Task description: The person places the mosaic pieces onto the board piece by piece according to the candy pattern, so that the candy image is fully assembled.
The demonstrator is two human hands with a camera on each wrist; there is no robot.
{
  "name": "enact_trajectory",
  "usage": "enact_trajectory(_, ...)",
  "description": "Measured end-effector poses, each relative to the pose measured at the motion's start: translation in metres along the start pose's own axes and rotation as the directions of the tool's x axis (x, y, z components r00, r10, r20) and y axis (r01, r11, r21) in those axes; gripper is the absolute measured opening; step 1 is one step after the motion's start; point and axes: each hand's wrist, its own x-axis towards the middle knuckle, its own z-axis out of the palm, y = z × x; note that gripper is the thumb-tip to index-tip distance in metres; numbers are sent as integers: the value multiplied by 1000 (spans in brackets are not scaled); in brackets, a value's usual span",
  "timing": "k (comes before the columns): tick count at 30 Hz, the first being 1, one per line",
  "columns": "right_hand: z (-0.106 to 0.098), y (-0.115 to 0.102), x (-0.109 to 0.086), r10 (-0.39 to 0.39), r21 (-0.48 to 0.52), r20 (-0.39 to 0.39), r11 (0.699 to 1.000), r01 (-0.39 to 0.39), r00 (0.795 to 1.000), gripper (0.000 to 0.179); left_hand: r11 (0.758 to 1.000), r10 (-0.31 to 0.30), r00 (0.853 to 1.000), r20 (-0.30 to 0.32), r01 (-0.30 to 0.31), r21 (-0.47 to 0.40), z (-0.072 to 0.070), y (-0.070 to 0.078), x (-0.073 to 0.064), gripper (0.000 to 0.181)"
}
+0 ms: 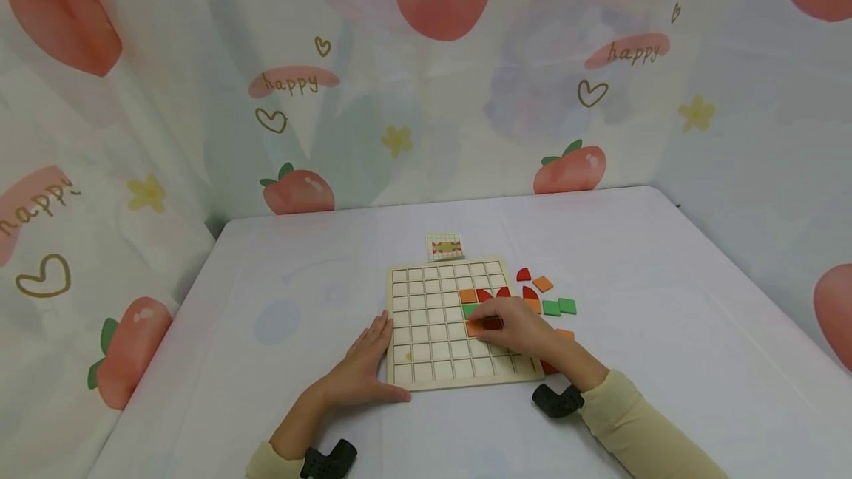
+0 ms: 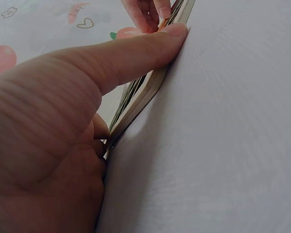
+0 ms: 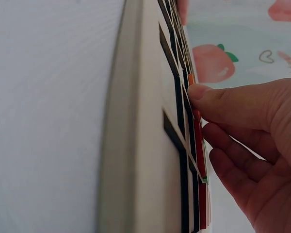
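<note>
A pale wooden grid board (image 1: 426, 386) lies on the table. My left hand (image 1: 364, 367) rests at its near left corner, fingers straight along the left side and thumb (image 2: 150, 51) stretched along the near edge. My right hand (image 1: 519, 324) reaches over the board from the right. Its thumb and fingertips pinch an orange square tile (image 1: 473, 329) at a grid cell. Just beyond that tile sit a green tile (image 1: 470, 310), another orange square (image 1: 468, 296) and red quarter-round pieces (image 1: 484, 295). A dark red piece (image 1: 492, 324) shows under the right fingers, which partly hide this row.
A small pattern card (image 1: 444, 247) lies beyond the board's far edge. Loose pieces lie to the board's right: green squares (image 1: 551, 307), an orange square (image 1: 543, 284) and red quarter-rounds (image 1: 523, 274). More pieces are partly hidden by the right forearm. A printed curtain (image 1: 426, 117) hangs behind the table.
</note>
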Motion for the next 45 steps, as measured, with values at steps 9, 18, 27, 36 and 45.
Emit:
enact_trajectory(9, -3, -1, 0, -4, 28, -13, 1000, 4, 1000, 24, 1000, -8, 1000, 1, 8, 10, -2, 2, 1, 118)
enact_trajectory(18, -24, 12, -7, 152, 67, -90, 987, -147, 984, 27, 1000, 0, 1000, 3, 0, 7, -1, 1, 1, 118)
enact_trajectory(27, -43, 31, -18, 306, 121, -107, 948, -293, 946, 28, 1000, 9, 1000, -8, -9, 2, -1, -1, 1, 119)
enact_trajectory(36, -52, 45, -25, 341, 141, -108, 935, -325, 934, 31, 1000, -16, 1000, -5, 16, 12, 2, 0, 2, 120)
enact_trajectory(45, -52, 51, -29, 386, 63, -77, 922, -382, 919, 27, 1000, -11, 1000, -4, 11, 11, 1, 1, 1, 119)
